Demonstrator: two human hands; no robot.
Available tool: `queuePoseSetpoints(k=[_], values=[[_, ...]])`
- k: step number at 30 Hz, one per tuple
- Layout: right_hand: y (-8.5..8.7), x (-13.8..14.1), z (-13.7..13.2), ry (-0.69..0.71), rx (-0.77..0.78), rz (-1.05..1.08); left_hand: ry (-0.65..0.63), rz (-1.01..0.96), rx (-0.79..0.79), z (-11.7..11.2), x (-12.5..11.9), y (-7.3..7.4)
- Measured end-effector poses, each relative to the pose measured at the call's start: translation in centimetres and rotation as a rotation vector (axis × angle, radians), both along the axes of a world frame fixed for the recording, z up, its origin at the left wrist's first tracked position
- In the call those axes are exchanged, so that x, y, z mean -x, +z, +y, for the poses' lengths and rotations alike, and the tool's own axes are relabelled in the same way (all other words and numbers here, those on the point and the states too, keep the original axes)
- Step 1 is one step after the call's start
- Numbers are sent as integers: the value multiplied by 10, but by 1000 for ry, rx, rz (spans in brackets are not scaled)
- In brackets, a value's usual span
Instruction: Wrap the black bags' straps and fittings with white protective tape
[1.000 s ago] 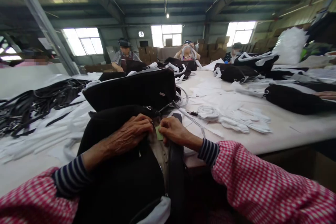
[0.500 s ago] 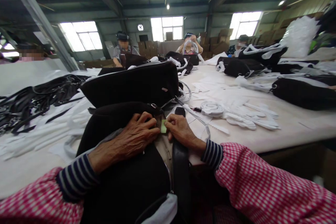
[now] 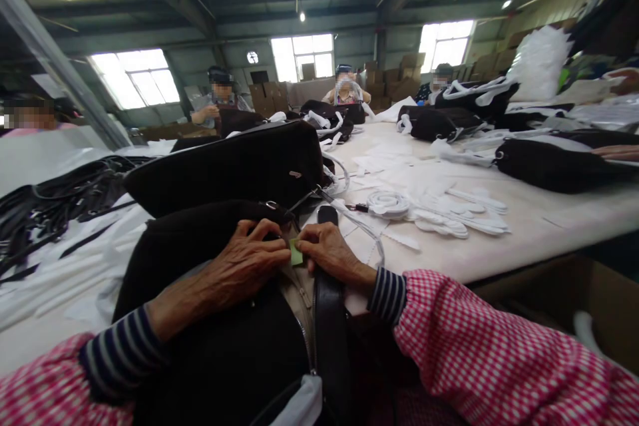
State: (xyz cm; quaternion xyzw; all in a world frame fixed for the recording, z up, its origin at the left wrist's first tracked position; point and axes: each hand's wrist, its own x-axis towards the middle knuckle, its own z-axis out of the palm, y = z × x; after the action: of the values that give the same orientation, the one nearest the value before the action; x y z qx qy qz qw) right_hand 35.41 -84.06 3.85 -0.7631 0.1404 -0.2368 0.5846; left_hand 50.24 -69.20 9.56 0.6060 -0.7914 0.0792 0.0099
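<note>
Green tag (image 3: 296,252) sits at the mouth of the black bag (image 3: 210,359), between the half-curled left hand (image 3: 244,261) and right hand (image 3: 329,251), grip unclear; a weak pinch could let it drop inside.

Long pale work table (image 3: 564,233), a coiled white strap (image 3: 388,204) on it, apparently white trim (image 3: 449,210) just right of the coil, black straps (image 3: 60,213) well left.
</note>
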Motion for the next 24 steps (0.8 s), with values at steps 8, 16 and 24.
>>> queuePoseSetpoints(k=[8, 16, 24], values=[[23, -14, -7, 238, 197, 168, 106, 223, 63, -4, -14, 4], [35, -27, 8, 208, 662, 359, 64, 229, 145, 8, -16, -2], [32, -17, 25, 61, 788, 421, -18, 114, 227, 23, -8, 2]])
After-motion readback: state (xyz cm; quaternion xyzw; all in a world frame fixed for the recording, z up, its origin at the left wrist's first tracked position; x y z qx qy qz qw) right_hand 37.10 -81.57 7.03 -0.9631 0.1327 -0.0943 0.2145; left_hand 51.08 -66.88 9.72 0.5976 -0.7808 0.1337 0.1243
